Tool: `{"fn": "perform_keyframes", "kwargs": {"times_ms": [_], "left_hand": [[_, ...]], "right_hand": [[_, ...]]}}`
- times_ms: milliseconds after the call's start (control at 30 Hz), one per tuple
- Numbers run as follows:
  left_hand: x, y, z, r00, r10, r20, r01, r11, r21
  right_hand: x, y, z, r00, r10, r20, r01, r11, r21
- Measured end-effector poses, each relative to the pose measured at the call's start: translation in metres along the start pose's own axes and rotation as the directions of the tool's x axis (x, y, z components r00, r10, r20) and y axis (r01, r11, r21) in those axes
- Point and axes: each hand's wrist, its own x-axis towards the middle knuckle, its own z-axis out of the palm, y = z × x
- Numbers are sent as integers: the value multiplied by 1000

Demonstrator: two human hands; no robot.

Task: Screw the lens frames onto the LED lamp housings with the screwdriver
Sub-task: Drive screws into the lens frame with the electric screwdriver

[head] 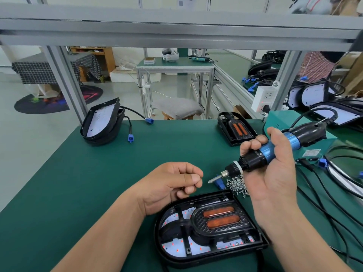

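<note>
A black LED lamp housing (pixel 163 250) lies at the near edge of the green mat. The lens frame (pixel 222 218), with two orange lenses, sits in it. My right hand (pixel 275 179) grips the blue and black electric screwdriver (pixel 275 152) above the mat. Its bit points left and down, toward my left hand. My left hand (pixel 172 185) hovers just behind the housing with its fingers curled and the thumb pressed on them. It pinches something small and dark that looks like a screw. A pile of small silver screws (pixel 236 185) lies under the screwdriver.
A stack of open housings (pixel 102 122) with cables and a blue connector (pixel 130 138) stands back left. Another lamp with orange lenses (pixel 237 130) lies at the back. A teal power box (pixel 314 142), black cables (pixel 334 203) and more lamps (pixel 334 114) crowd the right side.
</note>
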Motion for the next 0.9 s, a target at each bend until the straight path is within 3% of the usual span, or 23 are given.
{"fn": "perform_keyframes", "kwargs": {"times_ms": [900], "left_hand": [[-3,4,11,998,14,55,-15,1000,11]], "right_hand": [[-6,3,5,983,-24,181,32,999,-40]]}}
